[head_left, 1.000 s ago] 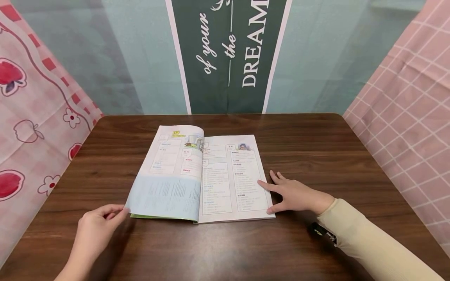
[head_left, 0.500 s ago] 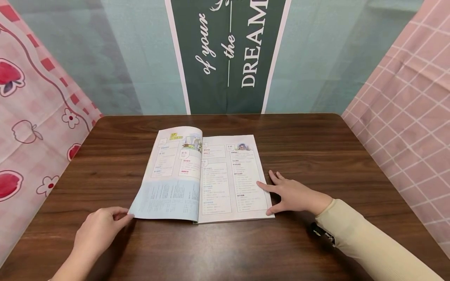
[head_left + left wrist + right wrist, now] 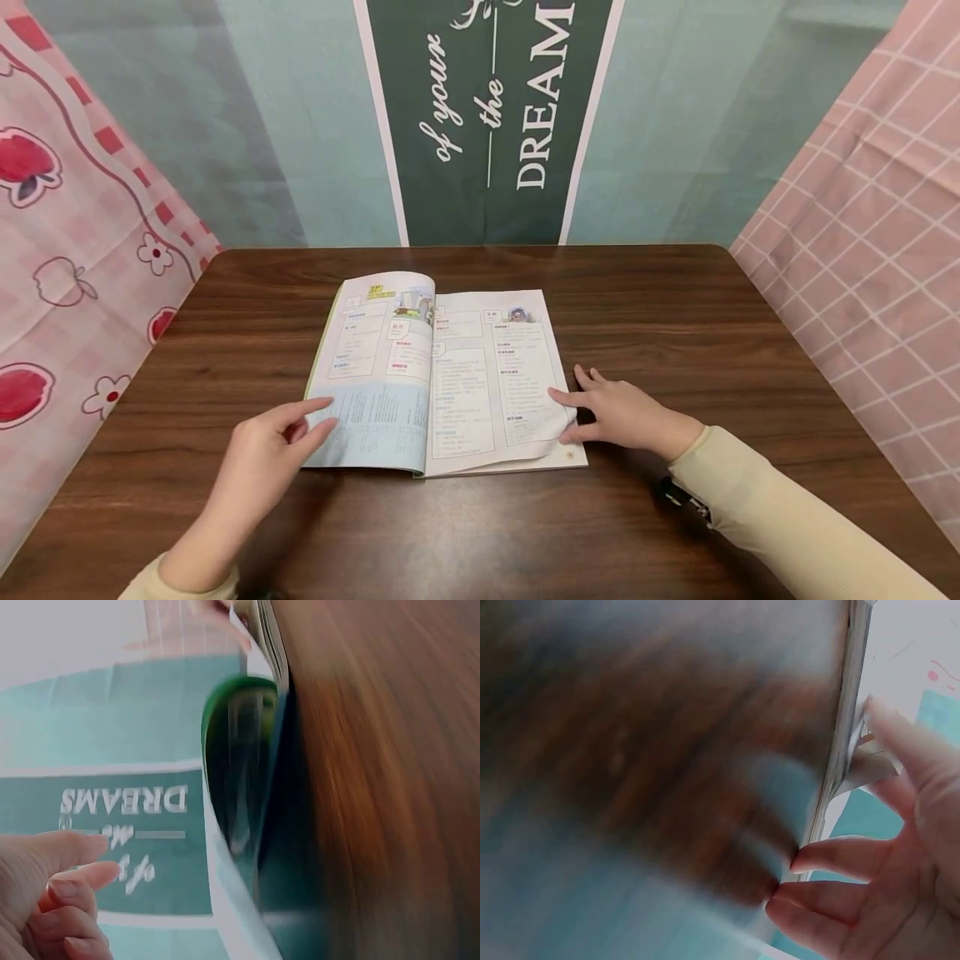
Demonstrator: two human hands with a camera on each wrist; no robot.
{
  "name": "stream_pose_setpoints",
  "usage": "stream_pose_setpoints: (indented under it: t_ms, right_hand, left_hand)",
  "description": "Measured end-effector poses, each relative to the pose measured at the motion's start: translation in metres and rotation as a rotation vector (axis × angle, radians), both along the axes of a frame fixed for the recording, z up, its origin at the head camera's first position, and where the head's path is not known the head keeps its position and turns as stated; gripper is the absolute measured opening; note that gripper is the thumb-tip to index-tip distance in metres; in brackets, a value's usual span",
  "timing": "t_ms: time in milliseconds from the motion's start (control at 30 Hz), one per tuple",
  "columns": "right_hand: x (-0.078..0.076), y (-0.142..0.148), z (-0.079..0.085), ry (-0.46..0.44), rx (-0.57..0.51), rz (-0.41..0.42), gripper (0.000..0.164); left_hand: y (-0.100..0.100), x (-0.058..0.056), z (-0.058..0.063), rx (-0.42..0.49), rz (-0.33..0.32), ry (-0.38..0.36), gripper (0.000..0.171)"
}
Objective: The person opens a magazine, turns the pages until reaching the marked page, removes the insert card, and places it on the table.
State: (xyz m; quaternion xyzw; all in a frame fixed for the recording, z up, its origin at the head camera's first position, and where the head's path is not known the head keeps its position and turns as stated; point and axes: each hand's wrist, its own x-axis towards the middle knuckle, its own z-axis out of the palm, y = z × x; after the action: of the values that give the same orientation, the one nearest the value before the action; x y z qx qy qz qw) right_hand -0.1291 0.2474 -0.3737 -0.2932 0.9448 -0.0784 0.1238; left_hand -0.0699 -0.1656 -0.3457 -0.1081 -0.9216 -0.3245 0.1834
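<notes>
1. left sleeve [image 3: 180,583] cut off at near edge; right sleeve [image 3: 787,517] runs off near right, dark wrist device [image 3: 684,498] half hidden under it.
2. left hand [image 3: 266,450]: above left page [image 3: 375,425], thumb and forefinger apart, holding nothing.
3. right hand [image 3: 622,417]: fingers spread, released, at magazine's right edge, thumb against right page's [image 3: 480,400] lifted near corner.
4. open magazine [image 3: 431,471]: mid-table, small print unreadable.
5. brown wood-grain table [image 3: 480,533], blurred in wrist views.
6. pink curtains left [image 3: 97,275] and right [image 3: 870,217].
7. far: teal cloth [image 3: 675,142], green lettered panel [image 3: 480,200], top cut off.
</notes>
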Motion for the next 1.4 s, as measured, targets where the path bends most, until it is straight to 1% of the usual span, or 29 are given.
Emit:
stream_pose_setpoints:
  t_ms: [67,100,133,200,233,300,433,533,633,733,900,1033,1067,1133,1200,1267,1333,1400]
  right_hand:
    - [-0.002,-0.001,-0.001,0.058,0.007,0.028,0.048]
    - [-0.002,0.0,-0.001,0.083,0.017,0.039,0.042]
    - [-0.003,-0.001,-0.001,0.105,0.03,0.049,0.038]
    - [-0.005,-0.001,0.0,0.108,0.053,0.047,0.038]
    - [-0.006,-0.001,0.001,0.097,0.062,0.042,0.038]
    - [-0.007,-0.001,0.003,0.046,0.044,0.009,0.036]
    - [-0.01,-0.004,0.006,-0.057,-0.026,-0.068,0.03]
    - [-0.012,-0.008,0.008,-0.087,-0.05,-0.104,0.029]
    - [-0.013,-0.01,0.009,-0.087,-0.067,-0.121,0.029]
    - [-0.012,-0.012,0.01,-0.084,-0.086,-0.129,0.029]
    - [-0.012,-0.014,0.011,-0.063,-0.089,-0.133,0.029]
    - [-0.012,-0.014,0.011,-0.055,-0.078,-0.137,0.032]
    - [-0.011,-0.013,0.01,-0.068,-0.077,-0.143,0.036]
    - [-0.01,-0.011,0.008,-0.095,-0.07,-0.159,0.053]
    - [-0.01,-0.008,0.007,-0.134,-0.072,-0.185,0.073]
    - [-0.01,-0.005,0.006,-0.159,-0.075,-0.198,0.09]
    - [-0.01,-0.002,0.006,-0.166,-0.081,-0.192,0.097]
    - [-0.011,0.0,0.007,-0.166,-0.085,-0.162,0.099]
  left_hand:
    - [0.013,-0.003,0.0,0.01,-0.048,-0.004,0.018]
    - [0.02,-0.005,0.001,0.018,-0.071,-0.012,0.017]
    - [0.026,-0.007,0.001,0.028,-0.094,-0.02,0.017]
    - [0.04,-0.012,0.0,0.059,-0.151,-0.034,0.016]
    - [0.047,-0.014,0.0,0.078,-0.175,-0.043,0.016]
    - [0.062,-0.02,-0.001,0.122,-0.22,-0.065,0.015]
    - [0.101,-0.03,-0.003,0.207,-0.326,-0.133,0.015]
    - [0.13,-0.036,-0.004,0.218,-0.38,-0.183,0.016]
    - [0.151,-0.041,-0.003,0.182,-0.407,-0.215,0.02]
    - [0.168,-0.046,-0.003,0.149,-0.417,-0.249,0.024]
    - [0.193,-0.054,-0.006,0.112,-0.425,-0.262,0.026]
    - [0.205,-0.059,-0.008,0.065,-0.437,-0.246,0.021]
    - [0.206,-0.06,-0.008,0.057,-0.433,-0.248,0.02]
    - [0.205,-0.061,-0.009,0.042,-0.419,-0.239,0.017]
    - [0.2,-0.061,-0.008,0.043,-0.394,-0.226,0.015]
    - [0.194,-0.063,-0.006,0.058,-0.372,-0.2,0.014]
    - [0.185,-0.064,-0.003,0.079,-0.349,-0.153,0.012]
    - [0.174,-0.065,0.0,0.111,-0.315,-0.111,0.009]
